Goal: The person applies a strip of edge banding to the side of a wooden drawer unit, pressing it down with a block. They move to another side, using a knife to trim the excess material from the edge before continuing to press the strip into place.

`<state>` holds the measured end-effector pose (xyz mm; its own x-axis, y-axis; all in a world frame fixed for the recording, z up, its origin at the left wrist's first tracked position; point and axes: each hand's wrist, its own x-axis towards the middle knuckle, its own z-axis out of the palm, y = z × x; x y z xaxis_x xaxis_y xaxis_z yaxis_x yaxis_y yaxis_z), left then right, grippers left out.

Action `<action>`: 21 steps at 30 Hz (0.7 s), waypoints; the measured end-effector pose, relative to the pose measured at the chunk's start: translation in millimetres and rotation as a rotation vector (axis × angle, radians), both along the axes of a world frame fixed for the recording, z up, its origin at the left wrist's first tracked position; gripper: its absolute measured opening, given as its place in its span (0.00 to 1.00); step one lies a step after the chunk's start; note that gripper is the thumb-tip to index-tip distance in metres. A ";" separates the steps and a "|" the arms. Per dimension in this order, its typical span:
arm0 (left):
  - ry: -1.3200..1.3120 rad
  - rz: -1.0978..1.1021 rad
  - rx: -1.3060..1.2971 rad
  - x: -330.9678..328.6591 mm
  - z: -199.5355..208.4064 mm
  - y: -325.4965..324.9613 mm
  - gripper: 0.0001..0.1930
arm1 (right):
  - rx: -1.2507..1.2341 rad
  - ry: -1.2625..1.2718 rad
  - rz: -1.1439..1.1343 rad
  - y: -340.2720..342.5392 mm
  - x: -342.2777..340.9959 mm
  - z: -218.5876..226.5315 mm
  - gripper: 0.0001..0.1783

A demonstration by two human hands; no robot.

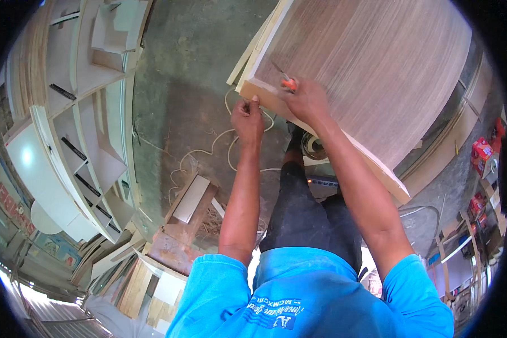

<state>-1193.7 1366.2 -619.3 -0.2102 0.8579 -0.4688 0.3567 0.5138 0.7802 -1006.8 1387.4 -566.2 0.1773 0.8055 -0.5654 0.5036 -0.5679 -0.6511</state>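
Note:
A large wood-grain panel (372, 67) with a pale front edge lies in front of me. My right hand (307, 102) is closed round a tool with an orange-red handle (289, 84). Its thin dark blade points up and left over the panel's near left corner; whether it is a knife or a screwdriver is unclear. Just off that corner, my left hand (248, 118) has its fingers curled in, with the thumb up against the tan edge (259, 97). Anything inside those fingers is hidden.
White cabinet carcasses (90, 129) with black drawer runners stand at the left. A pale cable (208, 151) loops over the concrete floor (174, 73). Behind the panel's near edge sit a tape roll (313, 145) and a power strip (323, 182). Wood offcuts (191, 198) lie lower left; red boxes (482, 155) stand right.

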 end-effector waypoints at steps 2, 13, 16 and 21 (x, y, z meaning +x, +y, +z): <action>0.001 -0.016 0.049 -0.8 -0.2 1.2 0.12 | -0.036 -0.002 0.046 16.0 -12.5 -1.9 0.24; -0.331 0.019 -0.173 -6.3 10.1 8.0 0.12 | -0.050 -0.076 0.129 48.0 -49.4 -10.6 0.22; -0.320 0.000 -0.175 -10.4 6.6 5.8 0.14 | -0.096 -0.109 0.220 47.1 -45.7 -11.1 0.20; 0.264 -0.188 -0.151 -6.4 21.1 5.9 0.23 | -0.089 -0.155 0.224 24.4 -26.5 -6.6 0.17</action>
<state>-1200.2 1372.1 -598.2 -0.1858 0.8181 -0.5442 0.6351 0.5226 0.5689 -1033.3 1411.9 -572.8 0.0905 0.7830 -0.6154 0.7128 -0.4825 -0.5091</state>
